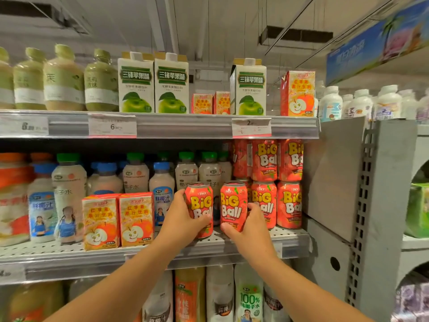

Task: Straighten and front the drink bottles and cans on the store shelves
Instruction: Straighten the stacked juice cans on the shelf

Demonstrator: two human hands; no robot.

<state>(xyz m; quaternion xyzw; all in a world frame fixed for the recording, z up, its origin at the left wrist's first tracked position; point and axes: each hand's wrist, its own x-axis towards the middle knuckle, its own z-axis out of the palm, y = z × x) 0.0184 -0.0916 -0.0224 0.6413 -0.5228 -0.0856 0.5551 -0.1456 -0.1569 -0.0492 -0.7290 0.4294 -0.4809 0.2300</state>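
Two bare arms up at the middle shelf point(290, 235) of a shop drinks rack. Left hand point(183, 219) wrapped round a red "Big Ball" can point(200, 205), thumb across the front low down, fingers curled behind on the left side. Right hand point(246, 226) closed round a second red can point(233, 205), thumb under the front at the bottom, fingers bent round its right side. Both cans upright, names facing out, close together with a thin gap between. Both near the front edge of the shelf; hard to tell whether standing on it or lifted a little.

Just right of them, more red cans point(289, 205) in two layers, one row stacked on another, right up to the grey side wall point(334, 177). Behind the two held cans, pale bottles with green caps point(186, 173). More to the left, bottles with blue caps point(162, 182), then two small orange apple juice boxes point(118, 220) side by side at the front.

On the top shelf point(162, 125): tall white cartons with a green apple point(135, 84), small orange boxes point(202, 103) set further back, green bottles point(62, 80) on the left. White price tags point(112, 126) on the shelf rail. On the bottom shelf, tall bottles point(248, 296), only partly seen.
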